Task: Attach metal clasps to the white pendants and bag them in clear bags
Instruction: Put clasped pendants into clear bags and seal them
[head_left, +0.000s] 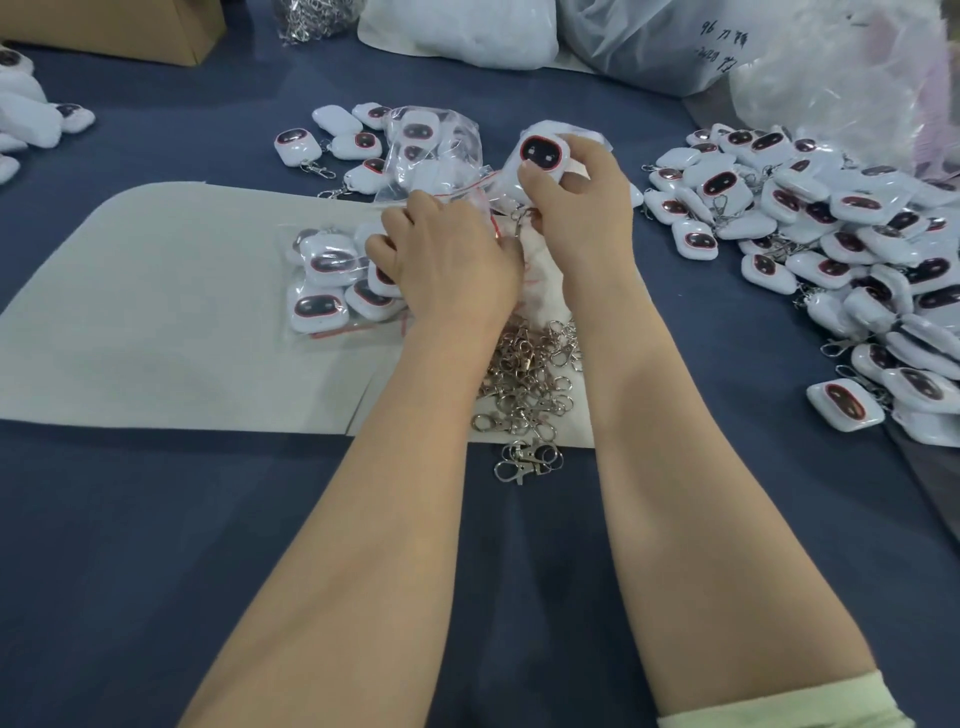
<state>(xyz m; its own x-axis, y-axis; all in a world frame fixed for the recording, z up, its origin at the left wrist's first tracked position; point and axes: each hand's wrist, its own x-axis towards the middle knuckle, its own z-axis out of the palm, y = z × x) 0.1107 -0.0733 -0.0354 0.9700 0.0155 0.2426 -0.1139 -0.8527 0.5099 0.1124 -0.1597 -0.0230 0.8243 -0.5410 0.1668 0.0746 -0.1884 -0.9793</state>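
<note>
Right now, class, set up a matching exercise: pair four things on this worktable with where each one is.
Things:
1. loose metal clasps
2. filled clear bag
3. big pendant heap
4. cardboard box

Places:
A. far left corner
B. between the forearms
C. right side of the table
D. on the pale mat, left of the left hand

Pairs: 1-B, 2-D, 3-C, 4-A

Head-worn view, forward-down, close over table (156, 519)
</note>
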